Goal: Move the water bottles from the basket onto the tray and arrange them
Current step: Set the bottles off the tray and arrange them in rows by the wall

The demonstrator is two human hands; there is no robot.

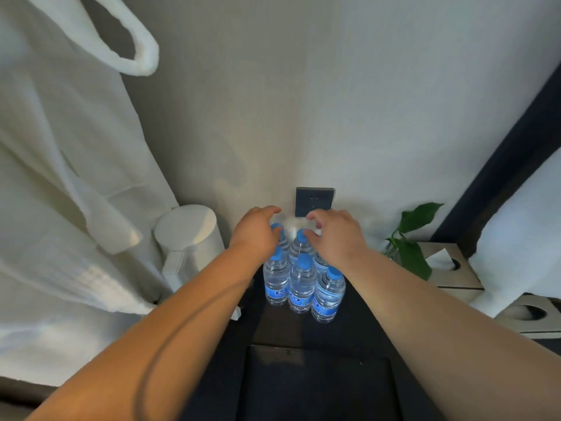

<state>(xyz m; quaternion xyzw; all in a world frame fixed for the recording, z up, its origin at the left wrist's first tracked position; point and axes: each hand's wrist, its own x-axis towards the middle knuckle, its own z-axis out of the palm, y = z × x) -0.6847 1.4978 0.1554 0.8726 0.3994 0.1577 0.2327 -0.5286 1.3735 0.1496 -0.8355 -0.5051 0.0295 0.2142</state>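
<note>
Table (318, 390): dark, runs to the wall; tray not told apart from it.
Front bottles (302, 287): three, upright, touching, blue caps, full.
Left hand (258, 235): fingers curled over back-left cap; grip cannot be told.
Right hand (337, 238): fingers curled beside middle back cap; grip likewise unclear.
Back bottles (300, 247): upright, close behind front row, partly hidden.
Handling: probably weighty, thin-walled, smooth; best taken at neck or waist; apt to topple neighbours.
Basket: not in view.

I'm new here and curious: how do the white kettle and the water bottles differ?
The kettle is white, opaque and wide; the water bottles are clear, slim, blue-capped. The kettle stands alone; the water bottles stand clustered together. Both stand upright.
</note>
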